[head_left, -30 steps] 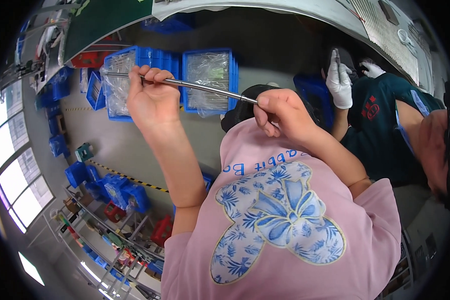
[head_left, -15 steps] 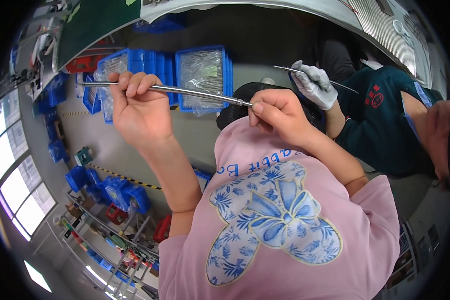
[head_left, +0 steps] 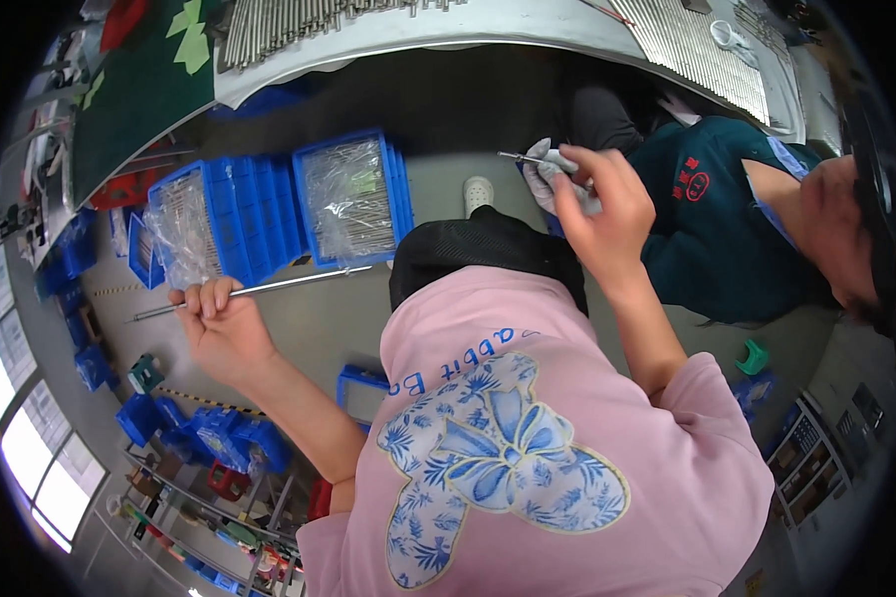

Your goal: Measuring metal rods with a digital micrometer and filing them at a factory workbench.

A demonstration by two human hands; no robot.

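My left hand point(head_left: 224, 328) is closed round a long, thin metal rod point(head_left: 304, 281) on the left. The rod slopes slightly up to the right, its right end free beside the blue crates. At its left end the rod looks forked or doubled. My right hand point(head_left: 612, 214) is raised on the right, fingers bent and thumb apart, with nothing visible in it. It overlaps a co-worker's white-gloved hand point(head_left: 545, 189) behind it. From that glove a thin metal rod tip point(head_left: 513, 155) sticks out to the left.
Blue crates point(head_left: 254, 224) with bagged metal rods stand on the floor ahead. A table with a white cover point(head_left: 508, 28) carries rows of metal rods along the far edge. The co-worker in a dark green shirt point(head_left: 712, 239) sits close on my right. Shelving point(head_left: 219, 517) stands lower left.
My right hand has let go of the rod's right end and moved up and right. My left hand has lowered with the rod. The view has shifted, showing more of the table.
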